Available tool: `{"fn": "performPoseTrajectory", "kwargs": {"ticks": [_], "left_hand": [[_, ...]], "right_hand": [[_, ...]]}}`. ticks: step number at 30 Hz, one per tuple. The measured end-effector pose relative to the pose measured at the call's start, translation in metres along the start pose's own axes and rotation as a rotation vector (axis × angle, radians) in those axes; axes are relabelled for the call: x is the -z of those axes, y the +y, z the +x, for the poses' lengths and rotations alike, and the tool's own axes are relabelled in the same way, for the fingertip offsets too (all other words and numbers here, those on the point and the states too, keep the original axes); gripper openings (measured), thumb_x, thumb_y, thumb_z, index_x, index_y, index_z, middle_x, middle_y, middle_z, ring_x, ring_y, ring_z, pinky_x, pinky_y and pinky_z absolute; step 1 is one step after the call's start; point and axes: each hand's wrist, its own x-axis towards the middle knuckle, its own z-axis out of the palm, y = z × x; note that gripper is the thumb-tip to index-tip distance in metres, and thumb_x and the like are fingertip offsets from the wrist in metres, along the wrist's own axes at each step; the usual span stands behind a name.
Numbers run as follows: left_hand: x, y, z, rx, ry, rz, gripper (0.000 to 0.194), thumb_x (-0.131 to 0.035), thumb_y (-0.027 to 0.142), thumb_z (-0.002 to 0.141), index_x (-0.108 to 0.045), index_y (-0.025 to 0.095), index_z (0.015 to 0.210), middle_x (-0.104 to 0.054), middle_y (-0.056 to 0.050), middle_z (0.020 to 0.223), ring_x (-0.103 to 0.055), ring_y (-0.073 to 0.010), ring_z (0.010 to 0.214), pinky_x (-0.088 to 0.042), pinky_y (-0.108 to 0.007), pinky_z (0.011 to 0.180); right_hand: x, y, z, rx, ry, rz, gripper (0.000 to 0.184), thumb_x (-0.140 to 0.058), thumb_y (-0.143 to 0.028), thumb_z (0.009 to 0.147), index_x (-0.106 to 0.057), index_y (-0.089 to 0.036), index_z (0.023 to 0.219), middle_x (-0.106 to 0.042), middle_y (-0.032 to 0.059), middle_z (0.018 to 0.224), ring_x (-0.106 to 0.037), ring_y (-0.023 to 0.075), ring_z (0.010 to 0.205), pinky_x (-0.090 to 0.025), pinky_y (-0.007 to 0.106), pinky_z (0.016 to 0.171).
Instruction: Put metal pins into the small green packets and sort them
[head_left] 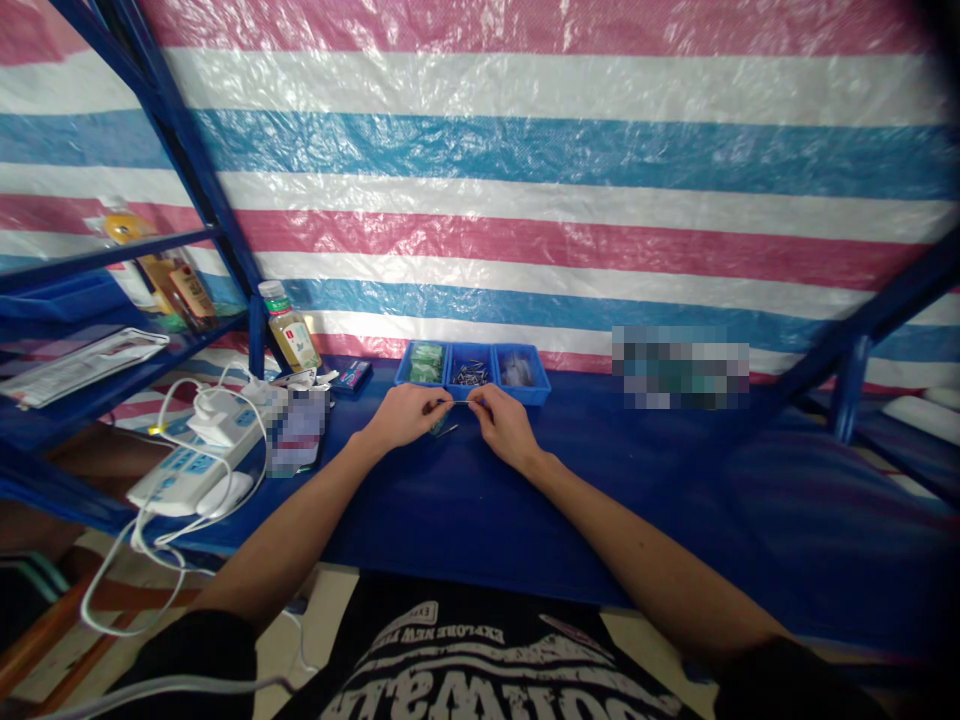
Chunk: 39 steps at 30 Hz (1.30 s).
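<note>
My left hand [405, 417] and my right hand [504, 425] meet at the middle of a dark blue table cover [570, 480]. Their fingertips pinch a thin metal pin [455, 403] between them. Just below my left fingers lie a small green part [438, 428] and a short metal piece [450, 430]. A blue tray [472, 392] with three compartments stands just beyond my hands. Green packets [426, 363] fill its left compartment, small metal parts [469, 374] lie in the middle one, and clear plastic items [517, 371] sit in the right one.
A white power strip [191, 470] with plugged-in adapters and tangled white cables lies left of my hands. Near it stand a plastic bottle [290, 327], a small dark box [351, 377] and a blurred object [297, 430]. Blue shelving [180, 170] frames a striped tarpaulin [570, 160].
</note>
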Motion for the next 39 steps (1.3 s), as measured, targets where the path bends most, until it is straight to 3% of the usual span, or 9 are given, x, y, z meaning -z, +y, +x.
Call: {"fn": "performPoseTrajectory", "kwargs": {"ticks": [9, 23, 39], "left_hand": [[0.0003, 0.0017, -0.0008, -0.053, -0.060, -0.039, 0.022, -0.056, 0.031, 0.097, -0.076, 0.022, 0.097, -0.070, 0.001, 0.071, -0.060, -0.0125, 0.061, -0.036, -0.023, 0.061], [-0.0006, 0.0034, -0.0018, -0.128, -0.060, -0.037, 0.024, -0.053, 0.032, 0.099, -0.073, 0.020, 0.094, -0.067, 0.001, 0.069, -0.058, -0.0123, 0.060, -0.035, -0.023, 0.062], [-0.0058, 0.0000, -0.0025, -0.139, -0.086, -0.002, 0.026, -0.052, 0.037, 0.101, -0.073, 0.022, 0.097, -0.069, 0.000, 0.072, -0.061, -0.0136, 0.065, -0.037, -0.024, 0.065]], "right_hand": [[0.0010, 0.0023, 0.0014, 0.011, -0.049, 0.067, 0.014, -0.051, -0.020, 0.101, -0.062, -0.023, 0.093, -0.068, 0.0044, 0.092, -0.064, 0.0222, 0.087, -0.047, 0.032, 0.082], [-0.0018, 0.0019, 0.0001, 0.034, -0.121, 0.095, 0.021, -0.047, -0.026, 0.105, -0.061, -0.023, 0.089, -0.067, 0.0030, 0.087, -0.063, 0.0199, 0.080, -0.044, 0.029, 0.076], [0.0009, -0.0035, -0.0011, 0.069, -0.149, 0.090, 0.013, -0.054, -0.024, 0.102, -0.065, -0.023, 0.097, -0.069, 0.0040, 0.094, -0.065, 0.0208, 0.087, -0.048, 0.031, 0.081]]}}
